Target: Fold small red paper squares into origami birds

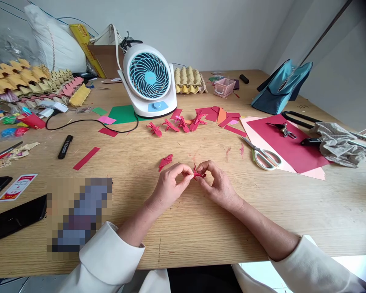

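Between my two hands is a small folded red paper piece (198, 174), pinched just above the tabletop. My left hand (174, 184) grips its left side with thumb and forefinger. On its right side, the thumb and fingers of my right hand (217, 185) close on it. Another folded red paper piece (165, 162) lies just beyond my left hand. Farther back, several folded red paper figures (183, 123) stand in a row before the fan. The fingers partly cover the held piece, so its full shape is hidden.
Scissors (264, 156) lie right of my hands, beside red paper sheets (293, 142) with keys (282, 129) on top. A white fan (149, 77) stands behind. To the left are a red strip (86, 158), a black marker (65, 147) and a dark phone (16, 217).
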`<state>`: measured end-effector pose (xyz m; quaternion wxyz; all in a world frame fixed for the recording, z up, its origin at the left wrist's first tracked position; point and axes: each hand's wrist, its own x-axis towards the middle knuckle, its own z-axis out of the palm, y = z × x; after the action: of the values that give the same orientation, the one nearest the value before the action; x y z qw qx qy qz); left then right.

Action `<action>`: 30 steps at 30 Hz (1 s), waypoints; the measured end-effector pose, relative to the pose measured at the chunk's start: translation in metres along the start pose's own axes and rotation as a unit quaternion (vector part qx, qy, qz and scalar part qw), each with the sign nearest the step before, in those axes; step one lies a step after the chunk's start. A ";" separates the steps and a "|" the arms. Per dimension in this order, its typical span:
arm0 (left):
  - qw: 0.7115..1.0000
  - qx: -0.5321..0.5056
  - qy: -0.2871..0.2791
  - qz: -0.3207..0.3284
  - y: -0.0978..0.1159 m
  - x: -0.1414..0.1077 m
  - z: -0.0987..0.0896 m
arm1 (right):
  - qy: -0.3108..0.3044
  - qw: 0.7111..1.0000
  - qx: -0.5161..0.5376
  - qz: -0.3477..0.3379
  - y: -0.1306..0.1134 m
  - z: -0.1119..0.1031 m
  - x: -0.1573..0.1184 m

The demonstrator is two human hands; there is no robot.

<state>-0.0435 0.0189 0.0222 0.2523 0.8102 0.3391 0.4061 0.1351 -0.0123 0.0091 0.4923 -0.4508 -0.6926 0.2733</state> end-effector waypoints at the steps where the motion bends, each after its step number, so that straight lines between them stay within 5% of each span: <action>1: 1.000 0.003 -0.004 0.016 0.000 0.000 0.000 | 0.000 1.000 0.008 0.006 -0.001 0.000 0.000; 5: 0.998 0.024 -0.011 0.059 -0.003 -0.001 0.000 | -0.012 0.999 0.036 0.032 -0.004 -0.002 0.002; 14: 0.999 -0.009 -0.016 0.030 -0.001 0.000 0.000 | -0.021 0.998 0.044 0.038 -0.005 -0.003 0.001; 20: 0.999 -0.023 -0.011 -0.022 -0.001 0.001 0.001 | -0.012 0.998 0.039 0.037 -0.004 -0.002 0.001; 30: 0.971 -0.191 0.021 -0.139 -0.001 0.003 0.005 | 0.011 0.997 0.074 0.031 0.001 0.001 -0.001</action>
<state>-0.0386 0.0210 0.0203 0.4492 0.6834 0.3695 0.4413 0.1345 -0.0132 0.0076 0.5233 -0.4374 -0.6504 0.3344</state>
